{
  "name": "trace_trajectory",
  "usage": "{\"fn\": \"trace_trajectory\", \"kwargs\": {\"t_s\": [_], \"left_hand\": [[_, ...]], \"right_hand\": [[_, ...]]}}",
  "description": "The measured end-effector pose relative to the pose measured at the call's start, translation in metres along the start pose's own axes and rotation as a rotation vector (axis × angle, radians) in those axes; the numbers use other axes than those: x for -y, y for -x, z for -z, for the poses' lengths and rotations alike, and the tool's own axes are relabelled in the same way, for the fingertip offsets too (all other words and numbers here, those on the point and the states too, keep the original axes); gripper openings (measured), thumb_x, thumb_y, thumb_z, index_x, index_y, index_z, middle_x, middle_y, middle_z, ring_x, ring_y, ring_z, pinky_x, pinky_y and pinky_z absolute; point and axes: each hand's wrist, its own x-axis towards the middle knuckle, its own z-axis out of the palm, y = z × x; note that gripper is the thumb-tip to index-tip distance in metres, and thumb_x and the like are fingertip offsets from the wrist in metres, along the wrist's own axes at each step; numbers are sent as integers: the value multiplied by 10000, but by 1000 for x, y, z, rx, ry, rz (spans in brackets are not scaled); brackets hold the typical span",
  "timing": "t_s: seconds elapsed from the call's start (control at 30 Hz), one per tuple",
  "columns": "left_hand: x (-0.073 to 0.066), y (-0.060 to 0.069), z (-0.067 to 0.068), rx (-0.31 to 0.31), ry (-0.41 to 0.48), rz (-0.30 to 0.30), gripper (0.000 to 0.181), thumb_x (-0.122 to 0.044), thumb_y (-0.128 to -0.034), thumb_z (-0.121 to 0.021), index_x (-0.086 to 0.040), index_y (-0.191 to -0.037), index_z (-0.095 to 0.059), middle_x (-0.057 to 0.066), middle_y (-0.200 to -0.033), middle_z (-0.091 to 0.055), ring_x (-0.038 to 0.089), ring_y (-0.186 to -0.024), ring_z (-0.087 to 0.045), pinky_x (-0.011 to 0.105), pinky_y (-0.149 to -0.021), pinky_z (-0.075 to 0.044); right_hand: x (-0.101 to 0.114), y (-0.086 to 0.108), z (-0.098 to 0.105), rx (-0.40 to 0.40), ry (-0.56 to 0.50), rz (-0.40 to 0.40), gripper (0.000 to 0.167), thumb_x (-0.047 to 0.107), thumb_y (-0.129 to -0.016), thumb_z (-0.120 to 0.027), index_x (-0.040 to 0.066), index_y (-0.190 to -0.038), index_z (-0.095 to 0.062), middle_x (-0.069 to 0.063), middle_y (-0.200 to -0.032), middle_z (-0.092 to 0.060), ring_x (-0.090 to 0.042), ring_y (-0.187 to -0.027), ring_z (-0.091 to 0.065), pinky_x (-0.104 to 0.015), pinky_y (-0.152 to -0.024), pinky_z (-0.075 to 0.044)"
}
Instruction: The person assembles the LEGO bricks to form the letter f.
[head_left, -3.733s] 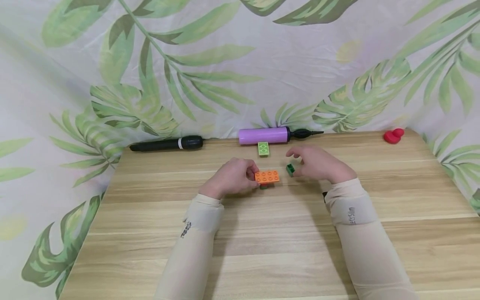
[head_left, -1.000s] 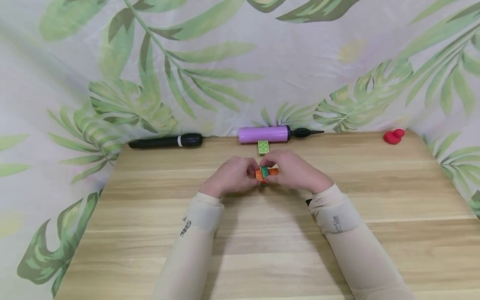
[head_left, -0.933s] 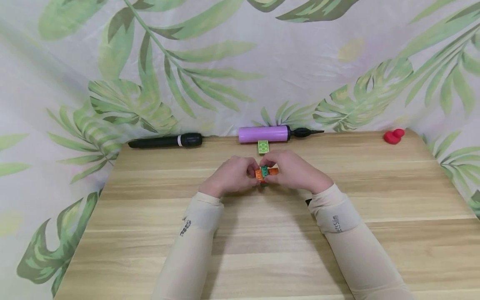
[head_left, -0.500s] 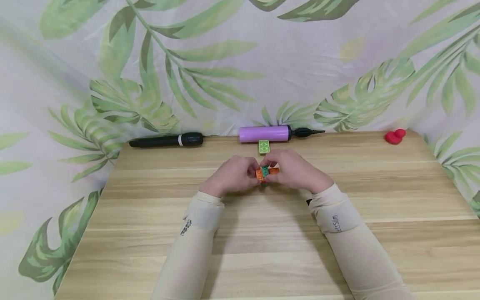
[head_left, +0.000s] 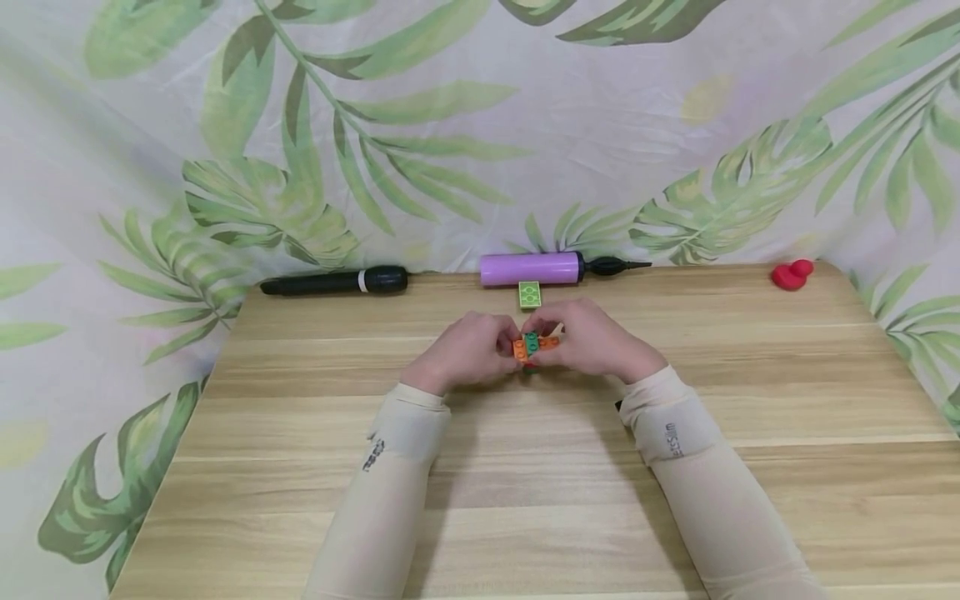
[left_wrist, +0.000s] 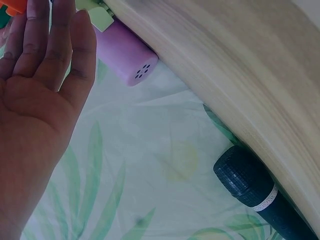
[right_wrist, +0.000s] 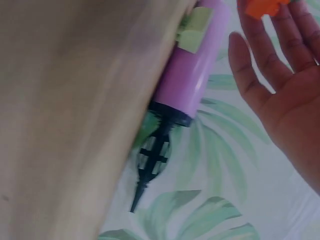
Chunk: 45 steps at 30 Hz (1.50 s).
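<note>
Just beyond the middle of the table, in the head view, both hands meet at a small stack of toy building bricks. My left hand (head_left: 465, 354) grips the left end of an orange brick (head_left: 520, 351) with studs on top. A small green brick (head_left: 532, 343) lies across the orange one, and my right hand (head_left: 596, 343) pinches it between thumb and fingers. Under the orange brick a bit of red and dark green (head_left: 530, 368) shows; the hands hide the rest. Both wrist views catch only an edge of the orange brick at the top.
A light green brick (head_left: 529, 294) lies behind the hands, close to a purple hand pump (head_left: 531, 268) with a black nozzle. A black microphone (head_left: 333, 282) lies at the back left edge. Far right stands a red knobbed object (head_left: 792, 274). A leaf-patterned cloth hangs behind the table.
Over the earlier seconds my right hand has moved left with the green brick and set it on the orange one. Within the last second both hands stay almost still.
</note>
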Motion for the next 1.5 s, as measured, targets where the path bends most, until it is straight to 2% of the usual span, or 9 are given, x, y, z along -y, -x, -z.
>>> {"fn": "trace_trajectory", "kwargs": {"t_s": [0.5,0.67,0.8,0.9,1.03,1.2,1.3,1.43,1.5], "left_hand": [[-1,-1,1,7,-3,9,249,-240,-934,-814,-115,-1136,-738,-12,-955,-750,146,-838,-668,347,-820,-559],[-2,-3,2,6,-12,6,253,-245,-934,-814,-117,-1138,-737,-21,-951,-745,137,-838,-665,338,-821,-556],[-3,-4,3,21,-2,14,264,-248,-934,-815,-113,-1146,-731,-25,-942,-735,140,-825,-660,337,-803,-551],[-3,-3,2,35,1,31,261,-248,-936,-813,-117,-1147,-729,-32,-929,-726,142,-811,-654,333,-786,-546],[-2,-1,0,31,-9,20,260,-249,-937,-810,-117,-1147,-733,-38,-922,-727,132,-809,-654,327,-786,-547],[-1,1,0,32,-18,2,262,-264,-939,-810,-119,-1143,-734,-42,-902,-722,121,-805,-647,329,-787,-546],[0,2,0,31,-20,5,252,-263,-941,-809,-123,-1137,-735,-47,-893,-717,116,-801,-645,330,-784,-546],[0,1,0,23,-16,3,243,-262,-943,-806,-125,-1131,-736,-50,-897,-716,115,-809,-648,332,-795,-547],[1,2,1,18,-10,4,242,-258,-941,-805,-126,-1132,-735,-49,-903,-714,118,-818,-649,335,-805,-547]], "right_hand": [[-6,-2,-2,62,14,-14,350,260,-857,-893,178,-1171,-764,35,-1056,-763,-178,-974,-671,-401,-912,-535],[-13,2,9,100,-24,-9,467,332,-888,-872,159,-1295,-720,-12,-1223,-757,-216,-1153,-688,-470,-1015,-541],[-23,5,20,46,-54,-49,464,307,-1008,-741,108,-1415,-643,-82,-1375,-698,-275,-1218,-681,-522,-1020,-547],[-29,1,19,-10,-11,-74,447,249,-1082,-617,64,-1487,-578,-149,-1469,-632,-316,-1192,-688,-532,-1012,-550],[-31,-8,12,-12,88,-74,485,198,-1098,-562,61,-1560,-505,-168,-1611,-500,-347,-1214,-678,-549,-1100,-499],[-29,-17,1,21,166,-21,491,151,-1105,-512,67,-1587,-473,-140,-1712,-348,-310,-946,-686,-523,-1103,-474],[-28,-21,-3,26,203,4,489,143,-1105,-495,65,-1587,-474,-148,-1708,-354,-289,-915,-660,-513,-1073,-485],[-28,-23,-3,15,267,32,469,129,-1090,-519,52,-1554,-519,-180,-1654,-439,-344,-1307,-616,-542,-1178,-431],[-28,-25,-3,17,294,47,449,124,-1083,-540,42,-1524,-553,-192,-1625,-475,-385,-1416,-551,-546,-1210,-395]]}}
